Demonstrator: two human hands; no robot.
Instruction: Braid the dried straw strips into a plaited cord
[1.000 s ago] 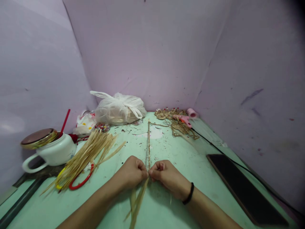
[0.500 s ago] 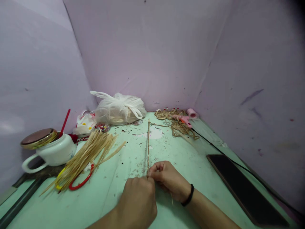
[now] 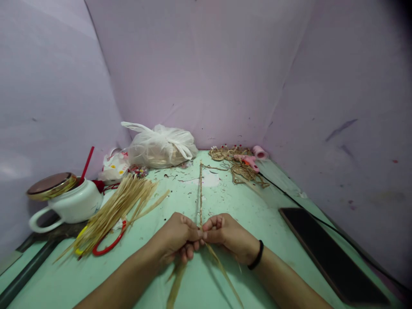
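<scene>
A thin braided straw cord [image 3: 201, 193] stretches from the far part of the table toward me, its near end between my fingertips. My left hand [image 3: 180, 236] pinches the cord's end from the left, fingers curled. From the other side my right hand [image 3: 228, 238], with a black band [image 3: 256, 255] on its wrist, pinches the same spot, thumb against fingers. Loose flat straw strips [image 3: 222, 270] trail down below the hands, one to the right and another strip [image 3: 176, 285] under the left hand. The exact crossing of the strips is hidden by the fingertips.
At left lie a bundle of straw strips [image 3: 119, 206], scissors with a red handle [image 3: 109, 244] and a white pot [image 3: 77, 201]. Behind stands a tied plastic bag [image 3: 162, 148]. A pink glue gun [image 3: 249, 162] rests on coiled cord [image 3: 243, 174]; a dark phone-like slab [image 3: 325, 249] lies right.
My left hand has turned from a fist, knuckles up, to a pinch with its fingers showing. The loose strips below have come into view. My right hand stays nearly in place.
</scene>
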